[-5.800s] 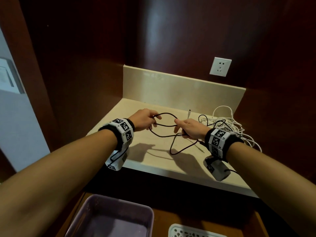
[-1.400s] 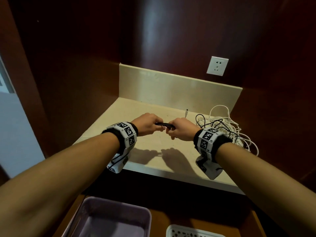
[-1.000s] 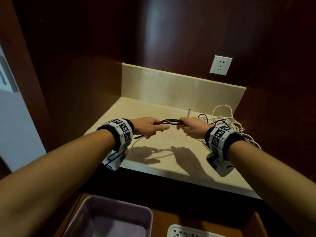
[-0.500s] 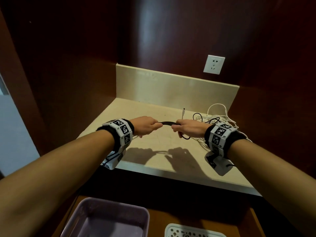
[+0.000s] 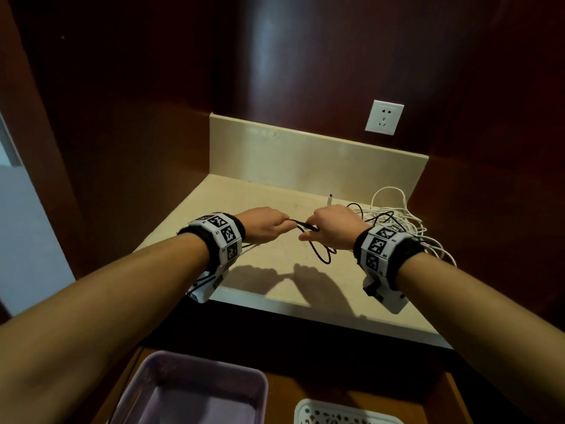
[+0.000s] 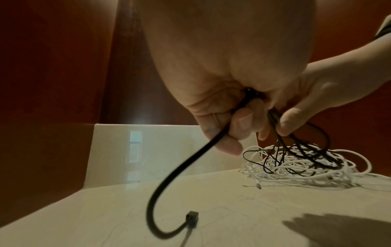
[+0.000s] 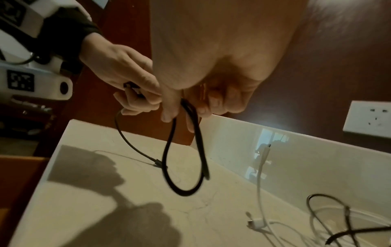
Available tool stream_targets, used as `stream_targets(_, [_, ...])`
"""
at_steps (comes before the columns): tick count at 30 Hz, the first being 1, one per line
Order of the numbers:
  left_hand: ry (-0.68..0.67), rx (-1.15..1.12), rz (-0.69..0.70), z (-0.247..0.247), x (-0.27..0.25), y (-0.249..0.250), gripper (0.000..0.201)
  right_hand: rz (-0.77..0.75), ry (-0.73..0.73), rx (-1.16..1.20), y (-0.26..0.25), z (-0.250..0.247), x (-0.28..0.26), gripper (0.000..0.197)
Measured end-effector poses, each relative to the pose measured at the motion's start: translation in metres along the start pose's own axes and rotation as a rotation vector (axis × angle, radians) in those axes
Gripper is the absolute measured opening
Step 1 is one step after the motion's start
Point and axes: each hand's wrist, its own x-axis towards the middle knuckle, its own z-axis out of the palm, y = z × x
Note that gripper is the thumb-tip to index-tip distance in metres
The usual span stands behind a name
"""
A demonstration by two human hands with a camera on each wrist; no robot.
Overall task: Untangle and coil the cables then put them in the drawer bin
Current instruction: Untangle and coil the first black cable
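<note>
black cable (image 5: 318, 252): thin, glossy, held above counter (image 5: 275, 270), loop hanging | left hand (image 5: 266, 229) fist-gripping it, plug end dangling | right hand (image 5: 333, 229) pinching loop | white cable tangle (image 5: 403, 221) at right

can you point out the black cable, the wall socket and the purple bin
black cable (image 7: 169, 167): right wrist view, left side of the loop hanging below the hand
wall socket (image 5: 384, 117): head view, middle of its white faceplate
purple bin (image 5: 195, 369): head view, far rim
</note>
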Motion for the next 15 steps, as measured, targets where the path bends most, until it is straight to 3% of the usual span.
stream_targets(9, [0.054,-0.021,0.027,0.001,-0.004,-0.008,0.03,0.205,-0.033,0.911,-0.009,0.003,-0.001,0.017])
stream_targets(15, [0.054,0.043,-0.022,0.007,-0.005,-0.011,0.038,0.317,0.024,1.229,-0.016,0.0,-0.002,0.01])
